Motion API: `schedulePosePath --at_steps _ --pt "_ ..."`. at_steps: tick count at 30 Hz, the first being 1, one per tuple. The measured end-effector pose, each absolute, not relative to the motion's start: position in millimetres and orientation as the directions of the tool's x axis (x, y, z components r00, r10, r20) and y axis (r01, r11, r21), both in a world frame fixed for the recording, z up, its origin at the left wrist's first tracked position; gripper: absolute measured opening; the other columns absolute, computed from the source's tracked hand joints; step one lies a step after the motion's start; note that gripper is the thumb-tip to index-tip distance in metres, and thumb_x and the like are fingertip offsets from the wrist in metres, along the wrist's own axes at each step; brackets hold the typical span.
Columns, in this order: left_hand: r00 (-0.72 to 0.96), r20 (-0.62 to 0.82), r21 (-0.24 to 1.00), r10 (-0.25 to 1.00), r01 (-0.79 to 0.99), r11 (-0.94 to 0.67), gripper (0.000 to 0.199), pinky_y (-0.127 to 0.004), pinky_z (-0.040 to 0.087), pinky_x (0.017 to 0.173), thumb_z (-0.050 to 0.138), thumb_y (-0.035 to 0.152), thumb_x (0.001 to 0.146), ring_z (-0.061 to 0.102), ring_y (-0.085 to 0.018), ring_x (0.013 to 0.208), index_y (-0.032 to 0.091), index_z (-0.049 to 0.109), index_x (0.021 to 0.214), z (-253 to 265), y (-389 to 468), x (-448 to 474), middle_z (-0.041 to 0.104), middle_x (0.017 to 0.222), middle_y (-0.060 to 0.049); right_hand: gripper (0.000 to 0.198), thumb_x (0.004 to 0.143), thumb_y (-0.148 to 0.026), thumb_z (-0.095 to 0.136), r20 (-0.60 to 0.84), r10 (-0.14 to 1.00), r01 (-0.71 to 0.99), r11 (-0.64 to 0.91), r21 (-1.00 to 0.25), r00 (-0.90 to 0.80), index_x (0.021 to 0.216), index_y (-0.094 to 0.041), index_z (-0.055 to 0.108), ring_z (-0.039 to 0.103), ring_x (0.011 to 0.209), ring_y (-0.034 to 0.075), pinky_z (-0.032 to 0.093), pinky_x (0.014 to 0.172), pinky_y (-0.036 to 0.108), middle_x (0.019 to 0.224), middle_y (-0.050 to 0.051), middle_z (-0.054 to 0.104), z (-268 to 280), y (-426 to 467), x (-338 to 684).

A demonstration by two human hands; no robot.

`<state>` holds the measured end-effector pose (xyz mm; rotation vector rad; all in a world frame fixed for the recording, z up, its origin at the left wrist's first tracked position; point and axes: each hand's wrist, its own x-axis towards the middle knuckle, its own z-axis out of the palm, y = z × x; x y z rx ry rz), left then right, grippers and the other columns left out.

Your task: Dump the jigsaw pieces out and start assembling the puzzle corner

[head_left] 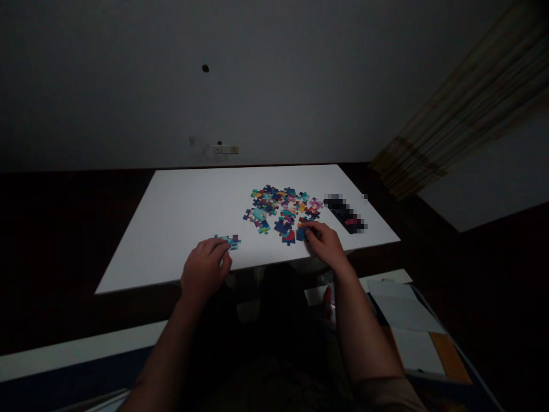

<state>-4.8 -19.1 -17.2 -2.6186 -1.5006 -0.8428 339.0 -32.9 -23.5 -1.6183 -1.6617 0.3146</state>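
left hand: fingertips on small joined cluster of puzzle pieces near table's front edge, grip unclear | right hand: pinching a loose puzzle piece at near edge of scattered puzzle pile | white table | dark blurred object right of pile

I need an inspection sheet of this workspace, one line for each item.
Surface: white table, dimly lit.
Job's things: loose puzzle pieces in a heap right of centre; a small joined group near the front edge.
Clutter: dark blurred object right of the heap.
Hands: left hand touches the joined group; right hand pinches a piece at the heap's edge.
Cables: nothing seen.
Surroundings: grey wall with socket; curtain at right; papers on the floor.
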Motion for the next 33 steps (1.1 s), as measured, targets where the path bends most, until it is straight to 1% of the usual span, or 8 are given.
schedulePosePath --at_steps 4,8,12,17,22,26,30,33 --pt "0.389 0.468 0.259 0.794 0.798 -0.544 0.024 -0.045 0.047 0.087 0.052 0.02 0.085 0.057 -0.026 0.102 0.026 0.064 0.105 -17.4 -18.9 -4.9 0.064 0.108 -0.008 0.027 0.082 -0.023 0.052 0.368 0.93 0.811 0.217 -0.544 -0.001 0.103 -0.03 0.067 0.059 0.096 0.027 0.046 0.085 0.046 0.106 0.004 0.068 -24.0 -27.8 330.7" --pt "0.387 0.452 0.262 0.804 0.804 -0.535 0.024 -0.046 0.047 0.087 0.053 0.02 0.085 0.057 -0.027 0.103 0.025 0.064 0.105 -17.7 -18.7 -5.0 0.064 0.11 -0.008 0.023 0.083 -0.022 0.052 0.424 0.906 0.854 0.216 -0.473 0.006 0.099 -0.028 0.067 0.055 0.101 0.028 0.044 0.089 0.046 0.102 0.006 0.065 -22.4 -25.9 321.2" --pt "0.389 0.436 0.273 0.812 0.802 -0.531 0.024 -0.047 0.047 0.088 0.052 0.02 0.085 0.056 -0.027 0.103 0.024 0.064 0.105 -18.6 -17.4 -5.6 0.064 0.11 -0.008 0.021 0.086 -0.026 0.053 0.432 0.901 0.841 0.259 -0.475 -0.033 0.102 -0.029 0.067 0.053 0.109 0.029 0.043 0.093 0.047 0.102 0.006 0.065 -18.5 -29.3 306.4" --pt "0.404 0.447 0.259 0.798 0.796 -0.548 0.024 -0.048 0.047 0.089 0.053 0.019 0.085 0.056 -0.028 0.104 0.024 0.063 0.105 -20.5 -14.9 -6.8 0.064 0.109 -0.008 0.024 0.086 -0.035 0.057 0.418 0.907 0.855 0.259 -0.45 -0.055 0.107 -0.031 0.067 0.054 0.103 0.03 0.042 0.093 0.051 0.108 0.006 0.064 -18.4 -31.8 295.8" --pt "0.417 0.432 0.243 0.8 0.8 -0.548 0.023 -0.049 0.047 0.09 0.054 0.02 0.085 0.056 -0.028 0.106 0.025 0.062 0.106 -21.1 -13.7 -7.4 0.063 0.111 -0.008 0.028 0.086 -0.028 0.053 0.418 0.907 0.869 0.242 -0.432 -0.045 0.111 -0.03 0.066 0.051 0.111 0.032 0.041 0.094 0.054 0.113 0.007 0.063 -24.4 -29.5 301.3" --pt "0.409 0.405 0.255 0.818 0.809 -0.53 0.023 -0.049 0.048 0.09 0.054 0.02 0.085 0.055 -0.029 0.108 0.024 0.063 0.106 -21.8 -12.9 -7.6 0.063 0.112 -0.008 0.03 0.085 -0.02 0.05 0.442 0.897 0.863 0.215 -0.457 0.011 0.108 -0.028 0.068 0.051 0.11 0.03 0.04 0.098 0.052 0.113 0.008 0.063 -29.7 -29.1 305.5" --pt "0.409 0.398 0.256 0.821 0.81 -0.528 0.023 -0.05 0.048 0.09 0.054 0.022 0.085 0.056 -0.029 0.107 0.025 0.063 0.106 -24.3 -11.9 -8.1 0.063 0.112 -0.008 0.028 0.085 -0.019 0.049 0.458 0.887 0.854 0.194 -0.482 0.057 0.103 -0.028 0.068 0.052 0.109 0.029 0.037 0.102 0.053 0.11 0.007 0.064 -32.2 -28.5 306.1" --pt "0.411 0.392 0.248 0.823 0.814 -0.525 0.022 -0.049 0.047 0.092 0.053 0.023 0.086 0.055 -0.029 0.108 0.024 0.063 0.106 -25.0 -11.7 -8.3 0.063 0.113 -0.008 0.025 0.087 -0.021 0.049 0.45 0.891 0.842 0.203 -0.5 0.053 0.103 -0.03 0.067 0.053 0.108 0.029 0.038 0.1 0.053 0.108 0.006 0.065 -31.5 -27.9 305.2"
